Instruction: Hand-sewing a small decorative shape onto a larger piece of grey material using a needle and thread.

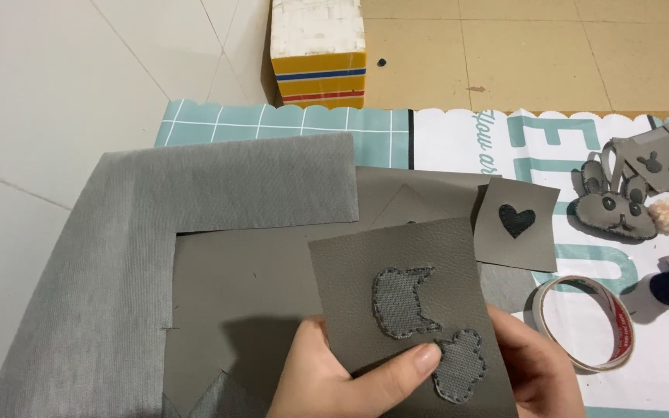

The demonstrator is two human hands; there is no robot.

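Pale floor tiles and a white-and-teal printed mat [458, 143] are spread beneath large sheets of grey fabric [118, 255]. A grey leather square with two stitched fabric patches [408, 306] is gripped near the camera between the left hand [342, 379] (thumb pressed on its face) and the right hand [536, 371], clamped on its right edge. A smaller grey piece with a dark heart cut-out [516, 223] lies just behind, a roll of tape [586, 321] to the right, and a grey rabbit-face ornament [617, 209] farther right.
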